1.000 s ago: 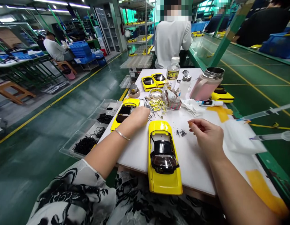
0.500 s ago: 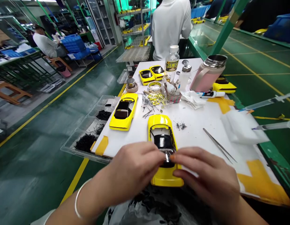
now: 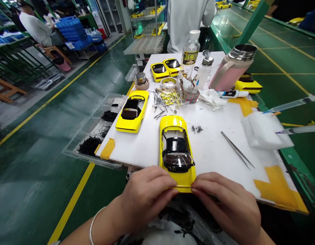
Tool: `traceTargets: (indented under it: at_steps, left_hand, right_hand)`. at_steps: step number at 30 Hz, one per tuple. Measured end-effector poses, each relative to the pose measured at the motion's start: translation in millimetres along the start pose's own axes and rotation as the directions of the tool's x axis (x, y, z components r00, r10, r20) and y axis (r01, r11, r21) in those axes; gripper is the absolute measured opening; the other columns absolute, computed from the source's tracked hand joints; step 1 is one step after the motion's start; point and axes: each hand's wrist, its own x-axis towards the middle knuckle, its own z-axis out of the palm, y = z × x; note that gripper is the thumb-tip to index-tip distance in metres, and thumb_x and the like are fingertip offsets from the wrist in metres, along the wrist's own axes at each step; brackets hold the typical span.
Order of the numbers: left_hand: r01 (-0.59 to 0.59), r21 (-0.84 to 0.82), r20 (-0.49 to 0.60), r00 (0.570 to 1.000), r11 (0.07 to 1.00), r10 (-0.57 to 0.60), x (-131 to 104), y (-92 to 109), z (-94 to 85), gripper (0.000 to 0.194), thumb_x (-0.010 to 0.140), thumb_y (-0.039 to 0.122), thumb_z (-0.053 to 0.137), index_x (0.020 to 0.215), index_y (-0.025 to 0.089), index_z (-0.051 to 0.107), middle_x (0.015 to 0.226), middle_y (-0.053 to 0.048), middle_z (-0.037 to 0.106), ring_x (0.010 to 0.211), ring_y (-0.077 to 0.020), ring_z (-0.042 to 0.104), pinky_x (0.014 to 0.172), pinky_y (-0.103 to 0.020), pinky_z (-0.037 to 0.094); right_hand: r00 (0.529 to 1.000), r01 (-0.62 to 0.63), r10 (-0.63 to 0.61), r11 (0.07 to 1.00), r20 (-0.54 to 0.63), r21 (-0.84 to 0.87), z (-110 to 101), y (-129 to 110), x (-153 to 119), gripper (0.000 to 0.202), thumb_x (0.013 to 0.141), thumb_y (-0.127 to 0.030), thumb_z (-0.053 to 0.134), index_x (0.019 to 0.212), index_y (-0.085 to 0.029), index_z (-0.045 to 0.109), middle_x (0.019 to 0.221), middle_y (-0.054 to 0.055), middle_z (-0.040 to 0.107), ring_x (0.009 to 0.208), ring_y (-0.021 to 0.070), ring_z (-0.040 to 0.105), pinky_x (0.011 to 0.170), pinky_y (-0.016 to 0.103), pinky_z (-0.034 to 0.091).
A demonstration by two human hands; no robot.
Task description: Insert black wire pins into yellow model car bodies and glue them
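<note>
A yellow toy car body [image 3: 173, 127] with a black roof and a dark clear window piece [image 3: 178, 160] lies on the white board, its near end at the board's front edge. My left hand [image 3: 149, 194], wearing a bangle, pinches the left end of a thin strip [image 3: 183, 186] over the car's near end. At the strip's other end, my right hand [image 3: 227, 200] has its thumb and fingertips closed. Whether the strip is separate from the body is hard to tell. Tweezers [image 3: 237, 149] lie to the right, and tiny black bits [image 3: 197, 129] are scattered beyond them.
Another yellow car body [image 3: 133, 111] lies at left, above a clear tray [image 3: 68, 149] of black parts. Farther back are a bag of yellow parts [image 3: 170, 97], a bottle [image 3: 190, 51] and a pink flask [image 3: 231, 69]. Syringes [image 3: 295, 103] rest at right. A person [image 3: 184, 25] is beyond.
Both hands have moved from the window piece down to the car's near end, uncovering the window. The thin strip now shows between my fingertips. The camera view has shifted slightly.
</note>
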Motion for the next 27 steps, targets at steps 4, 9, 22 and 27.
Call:
traceTargets:
  at_steps: [4,9,22,27]
  left_hand:
    - [0.223,-0.097,-0.138,0.962,0.970,-0.235,-5.1,-20.1,-7.8,0.014,0.095,0.012,0.065,0.105,0.020,0.069,0.099,-0.003,0.072,0.089,-0.0114,0.068,0.073,-0.018,0.056]
    - [0.402,-0.234,-0.131,0.889,0.885,-0.439,-10.2,-35.5,-3.2,0.013,0.097,0.016,0.063,0.105,0.023,0.070,0.105,-0.002,0.071,0.095,-0.0125,0.068,0.073,-0.018,0.056]
    - [0.452,-0.526,-0.078,0.818,0.720,-0.570,-13.4,-48.3,22.2,0.039,0.097,0.025,0.067,0.134,0.031,0.056,0.134,-0.004,0.058,0.130,-0.0200,0.055,0.106,-0.032,0.053]
    - [0.459,-0.548,-0.072,0.806,0.699,-0.587,-10.3,-46.7,24.1,0.047,0.094,0.027,0.070,0.137,0.028,0.052,0.139,-0.008,0.056,0.136,-0.0239,0.053,0.112,-0.039,0.051]
  right_hand:
    - [0.990,-0.137,0.137,0.991,-0.021,-0.003,3.4,13.7,-3.1,0.011,0.096,-0.008,0.064,0.098,-0.019,0.066,0.089,0.001,0.071,0.081,0.0073,0.067,0.073,0.015,0.053]
    - [0.988,-0.152,0.150,0.988,-0.033,-0.042,12.6,21.0,-2.4,0.011,0.098,-0.009,0.062,0.097,-0.019,0.066,0.087,0.000,0.070,0.077,0.0072,0.065,0.071,0.016,0.050]
    - [0.985,-0.162,0.157,0.985,-0.077,-0.064,31.9,25.2,-6.4,0.012,0.097,-0.007,0.063,0.095,-0.019,0.063,0.083,-0.001,0.067,0.073,0.0070,0.061,0.066,0.018,0.047]
    - [0.981,-0.180,0.173,0.981,-0.091,-0.076,32.3,24.8,-5.5,0.012,0.097,-0.008,0.063,0.092,-0.019,0.063,0.081,-0.001,0.066,0.070,0.0068,0.059,0.063,0.018,0.045]
